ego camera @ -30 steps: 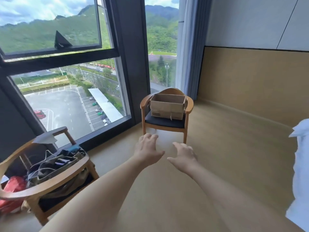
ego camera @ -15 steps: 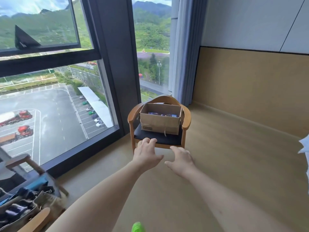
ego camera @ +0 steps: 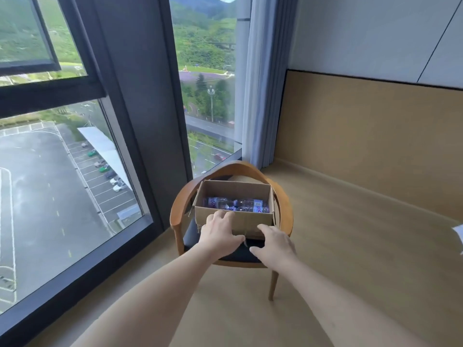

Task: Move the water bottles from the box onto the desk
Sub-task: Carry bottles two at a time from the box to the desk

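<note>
An open cardboard box [ego camera: 253, 221] sits on the dark seat of a wooden armchair [ego camera: 180, 214] by the window. Inside it lie water bottles [ego camera: 236, 205] with purple and blue labels, on their sides. My left hand [ego camera: 219, 234] reaches out in front of the box's near wall, fingers relaxed, fingertips near its top edge. My right hand [ego camera: 274, 244] is stretched out below the box's near right corner, fingers loosely spread, holding nothing. No desk is in view.
A floor-to-ceiling window [ego camera: 62, 171] with a dark frame runs along the left. A grey curtain [ego camera: 260, 96] hangs behind the chair. A tan-panelled wall [ego camera: 375, 136] closes the right side. Wooden floor [ego camera: 350, 259] spreads to the right of the chair.
I have come closer to the chair, so the box is larger and the bottles inside show. Both hands have advanced to the box's near wall. The second chair at left has left view.
</note>
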